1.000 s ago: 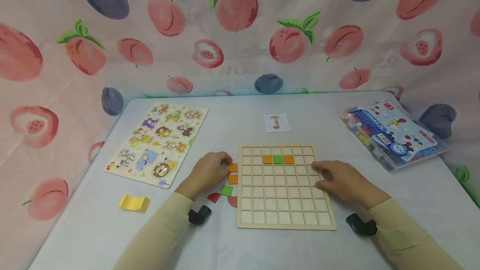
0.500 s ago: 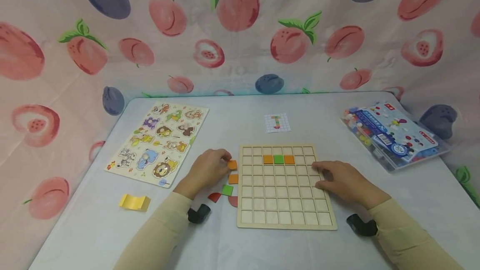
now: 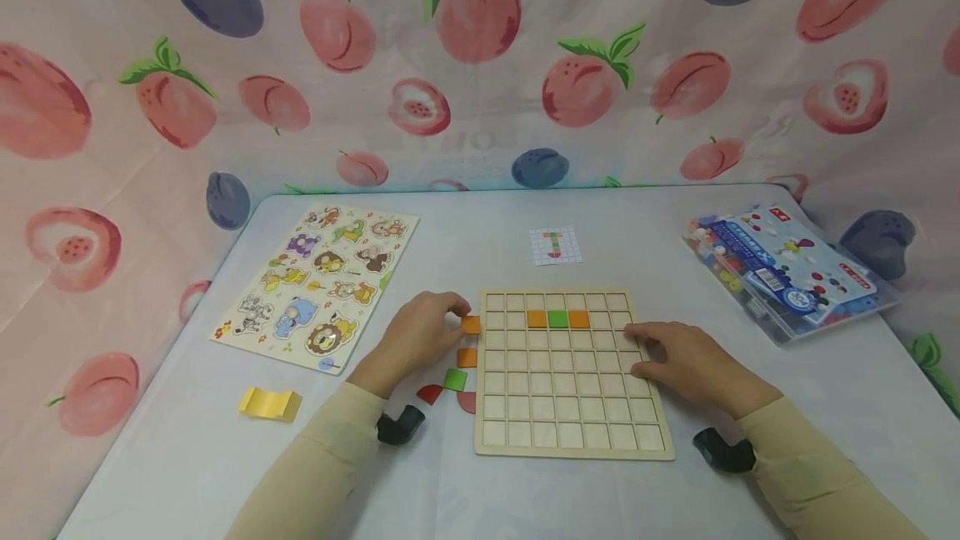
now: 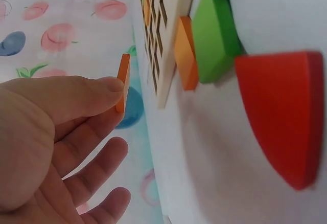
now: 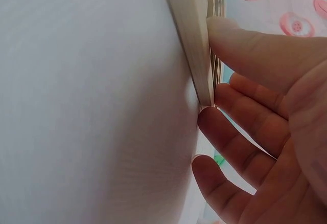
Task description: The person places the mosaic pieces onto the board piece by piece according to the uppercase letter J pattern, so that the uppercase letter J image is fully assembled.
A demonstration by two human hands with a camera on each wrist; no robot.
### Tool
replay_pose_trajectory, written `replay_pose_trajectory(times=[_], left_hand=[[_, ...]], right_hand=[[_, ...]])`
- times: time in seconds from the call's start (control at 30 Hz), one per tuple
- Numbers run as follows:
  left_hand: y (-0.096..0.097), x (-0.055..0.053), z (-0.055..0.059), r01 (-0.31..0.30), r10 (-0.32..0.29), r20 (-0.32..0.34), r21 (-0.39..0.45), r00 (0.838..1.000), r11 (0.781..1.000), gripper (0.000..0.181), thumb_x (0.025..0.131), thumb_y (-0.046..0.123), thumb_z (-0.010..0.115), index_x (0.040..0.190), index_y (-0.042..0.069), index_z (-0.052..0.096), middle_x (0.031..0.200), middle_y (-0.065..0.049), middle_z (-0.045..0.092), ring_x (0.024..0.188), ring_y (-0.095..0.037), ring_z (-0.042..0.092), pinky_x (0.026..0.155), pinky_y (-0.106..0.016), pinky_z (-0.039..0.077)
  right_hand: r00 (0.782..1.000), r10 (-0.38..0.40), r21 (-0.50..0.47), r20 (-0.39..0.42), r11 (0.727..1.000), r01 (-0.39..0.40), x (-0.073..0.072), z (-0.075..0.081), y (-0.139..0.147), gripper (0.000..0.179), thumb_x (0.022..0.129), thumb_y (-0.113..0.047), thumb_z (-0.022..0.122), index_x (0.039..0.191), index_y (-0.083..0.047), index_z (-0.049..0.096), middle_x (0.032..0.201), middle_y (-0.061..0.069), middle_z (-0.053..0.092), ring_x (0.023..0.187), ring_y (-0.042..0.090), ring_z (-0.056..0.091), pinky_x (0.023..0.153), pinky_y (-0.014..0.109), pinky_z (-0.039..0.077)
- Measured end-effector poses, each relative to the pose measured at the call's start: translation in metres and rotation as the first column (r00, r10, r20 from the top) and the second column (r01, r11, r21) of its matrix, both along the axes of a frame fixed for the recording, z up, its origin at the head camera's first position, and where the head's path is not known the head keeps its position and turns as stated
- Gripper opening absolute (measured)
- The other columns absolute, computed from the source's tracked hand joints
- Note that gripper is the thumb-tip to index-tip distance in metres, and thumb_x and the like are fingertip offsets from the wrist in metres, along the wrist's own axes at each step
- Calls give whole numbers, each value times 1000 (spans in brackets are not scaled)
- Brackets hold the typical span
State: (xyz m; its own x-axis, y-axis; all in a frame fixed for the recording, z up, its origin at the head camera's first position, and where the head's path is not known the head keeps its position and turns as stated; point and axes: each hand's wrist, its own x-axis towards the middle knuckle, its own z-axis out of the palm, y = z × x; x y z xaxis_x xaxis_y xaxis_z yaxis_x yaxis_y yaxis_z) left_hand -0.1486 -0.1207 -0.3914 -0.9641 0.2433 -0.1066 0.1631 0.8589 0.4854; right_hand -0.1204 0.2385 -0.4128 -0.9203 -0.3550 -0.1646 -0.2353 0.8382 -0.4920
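Observation:
My left hand [image 3: 420, 332] pinches an orange square tile [image 3: 471, 324] between thumb and fingers, at the left edge of a wooden grid board [image 3: 573, 452]. In the left wrist view that tile [image 4: 124, 66] stands edge-on, raised off the tabletop. My right hand [image 3: 690, 361] rests on the board's right edge, thumb and fingertips touching the frame. Set in the board's second row are an orange, a green and another orange tile [image 3: 579, 319]. Beside the board lie one orange tile [image 3: 467, 357], a green tile [image 3: 455, 380] and two red curved pieces [image 3: 429, 394].
A small card with a coloured pattern [image 3: 555, 246] lies behind the board. An animal puzzle board [image 3: 315, 290] is at the left, with a yellow curved block [image 3: 270, 405] in front of it. A clear plastic case [image 3: 787, 269] stands at the back right.
My left hand has lifted the orange tile and shifted slightly up and right, bringing it to the board's left edge. The right hand stays in place.

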Motion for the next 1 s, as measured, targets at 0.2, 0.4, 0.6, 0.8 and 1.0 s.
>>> replay_pose_trajectory(times=[0.2,0.4,0.6,0.8,1.0], left_hand=[[4,1,3,33,-33,-6,4,999,999,27,88,13,76,115,13,71,110,-1,68,98,-21,55,89,-37,50],[11,3,4,47,-47,-7,10,999,999,26,88,13,76,114,14,71,110,-2,68,96,-21,54,88,-35,50],[18,4,5,72,-71,-20,19,997,997,24,89,13,74,113,15,72,109,-1,68,96,-20,54,89,-35,50],[24,4,5,104,-103,-28,35,994,994,25,89,13,75,114,13,72,110,-1,68,99,-20,56,91,-37,50],[32,5,3,120,-120,-26,31,992,992,25,89,13,74,114,13,73,110,-1,68,99,-19,56,89,-36,49]], right_hand=[[1000,-3,1,1,1000,3,0,0,0,56,89,-25,77,136,0,59,137,22,57,129,46,48,103,61,37],[1000,-11,3,3,1000,11,0,-1,0,56,89,-24,77,136,0,59,136,22,58,128,46,48,103,61,38],[1000,-12,0,12,1000,12,0,1,-1,57,89,-25,77,137,0,59,137,22,57,129,46,47,103,62,37],[1000,-13,-2,14,1000,13,1,1,-1,57,89,-25,77,137,0,59,137,22,57,129,46,47,103,62,37],[1000,-14,-3,18,1000,14,1,1,-1,57,89,-25,77,137,0,58,138,22,56,130,47,46,103,62,37]])
